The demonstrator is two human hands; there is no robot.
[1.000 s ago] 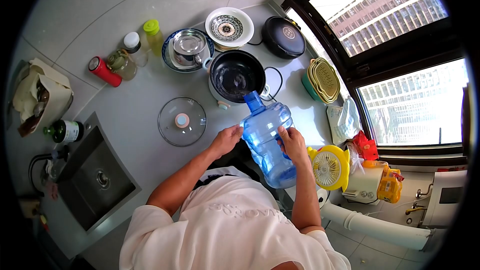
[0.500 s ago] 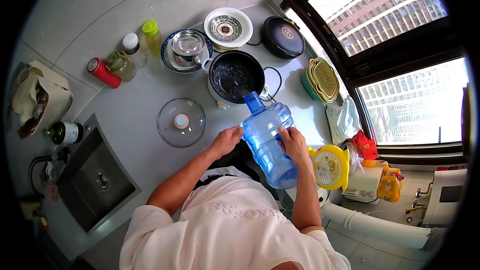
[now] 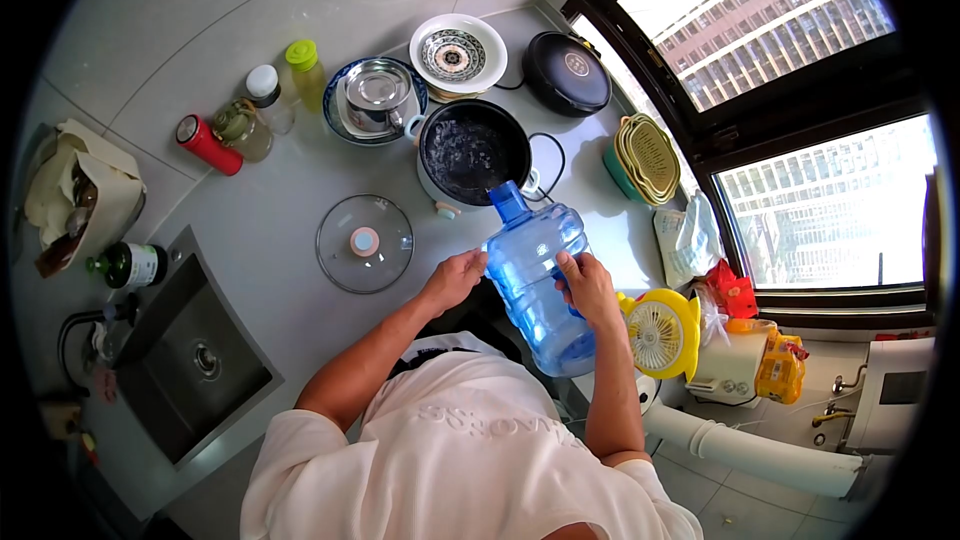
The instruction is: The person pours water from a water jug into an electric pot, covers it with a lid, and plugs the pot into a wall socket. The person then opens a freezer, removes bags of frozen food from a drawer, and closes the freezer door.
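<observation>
Grey counter (image 3: pixel 270 230), inset sink (image 3: pixel 185 295), window (image 3: pixel 820 210) beside; right hand (image 3: pixel 588 290): grip clamped on blue jug (image 3: pixel 530 285); left hand (image 3: pixel 455 280): grip unclear.

Water jug (image 3: pixel 535 290): glossy, translucent blue plastic. Cooking pot (image 3: pixel 431 183): smooth, pale outer wall, dark interior. Lid (image 3: pixel 365 243): clear, shiny glass. Countertop (image 3: pixel 280 215): smooth, softly sheened. T-shirt (image 3: pixel 430 470): matt cloth, raised lettering. Sink (image 3: pixel 165 380): dark, satin finish.

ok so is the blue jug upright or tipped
Tipped: seen from above, the blue jug shows its long side, with its neck at the near rim of the pot; the right hand grips it.
</observation>
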